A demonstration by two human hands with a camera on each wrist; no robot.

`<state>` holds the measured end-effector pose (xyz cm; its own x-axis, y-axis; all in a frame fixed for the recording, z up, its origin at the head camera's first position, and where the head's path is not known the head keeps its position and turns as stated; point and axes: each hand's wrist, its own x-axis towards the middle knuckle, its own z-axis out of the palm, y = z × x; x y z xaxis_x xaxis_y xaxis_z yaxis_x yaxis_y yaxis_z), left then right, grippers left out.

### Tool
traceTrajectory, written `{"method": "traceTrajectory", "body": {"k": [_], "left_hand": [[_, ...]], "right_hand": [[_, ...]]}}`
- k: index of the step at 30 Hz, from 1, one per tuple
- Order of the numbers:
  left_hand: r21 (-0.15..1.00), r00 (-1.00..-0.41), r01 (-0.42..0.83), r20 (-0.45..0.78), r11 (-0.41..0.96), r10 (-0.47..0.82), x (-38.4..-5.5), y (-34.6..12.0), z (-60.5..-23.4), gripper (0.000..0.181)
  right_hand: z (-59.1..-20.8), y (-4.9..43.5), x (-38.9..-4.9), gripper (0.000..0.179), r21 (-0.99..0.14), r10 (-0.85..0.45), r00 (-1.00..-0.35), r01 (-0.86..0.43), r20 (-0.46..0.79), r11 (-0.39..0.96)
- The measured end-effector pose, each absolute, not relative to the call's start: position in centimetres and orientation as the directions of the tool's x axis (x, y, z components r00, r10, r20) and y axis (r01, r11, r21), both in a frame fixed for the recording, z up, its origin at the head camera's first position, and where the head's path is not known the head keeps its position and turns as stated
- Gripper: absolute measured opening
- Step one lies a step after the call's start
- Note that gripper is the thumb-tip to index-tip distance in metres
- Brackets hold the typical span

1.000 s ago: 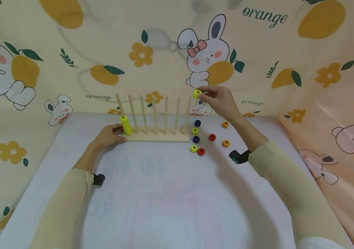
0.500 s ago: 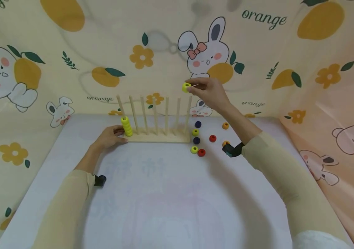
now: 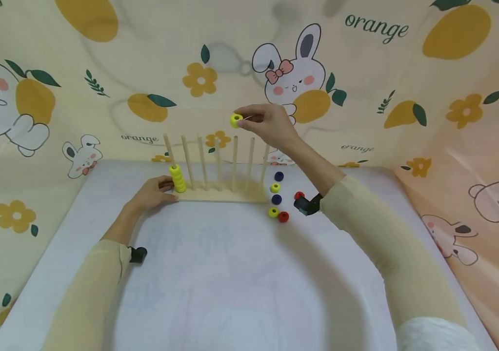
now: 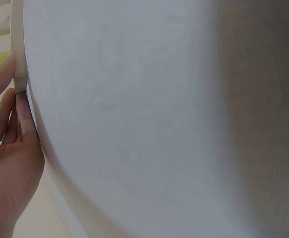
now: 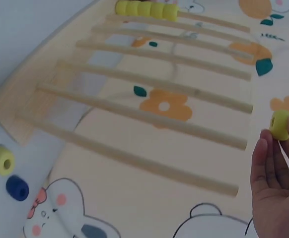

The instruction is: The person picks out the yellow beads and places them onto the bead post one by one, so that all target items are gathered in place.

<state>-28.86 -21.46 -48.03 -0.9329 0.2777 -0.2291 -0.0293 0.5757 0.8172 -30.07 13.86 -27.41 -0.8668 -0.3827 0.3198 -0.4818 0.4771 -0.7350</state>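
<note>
A wooden peg rack (image 3: 220,196) with several upright dowels stands at the back of the table. Several yellow beads (image 3: 177,179) are stacked on its leftmost dowel. My left hand (image 3: 149,193) grips the left end of the rack's base; in the left wrist view its thumb and fingers meet that end. Above the rack, my right hand (image 3: 271,126) pinches one yellow bead (image 3: 236,120) between thumb and fingertips. That bead is clear of the dowel tops, near the middle dowels. In the right wrist view the held bead (image 5: 281,125) shows its hole sideways.
Right of the rack lie loose beads: dark blue (image 3: 279,176), yellow (image 3: 275,188) and red (image 3: 283,217). Another red bead (image 3: 299,195) is partly hidden by the right wrist camera (image 3: 308,204). A printed cloth (image 3: 231,48) hangs behind the white table (image 3: 214,273).
My right hand has moved left and slightly up with the yellow bead, from beyond the rack's right end to above its middle. The left hand stays at the base.
</note>
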Motion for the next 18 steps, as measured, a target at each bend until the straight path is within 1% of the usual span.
{"method": "traceTrajectory", "body": {"k": [9,18], "left_hand": [[0.815,-0.934,-0.047,-0.240,0.578,0.263,-28.9,-21.5,-48.0,0.076],[0.825,-0.931,-0.056,-0.247,0.562,0.270,-29.0,-21.3,-48.1,0.078]], "right_hand": [[-27.3,10.8,-30.9,0.027,-0.744,-0.430,-0.842,-0.509,0.326,0.432],[-27.2,7.8,-31.2,0.032,-0.771,-0.447,-0.856,-0.464,0.262,0.436]]}}
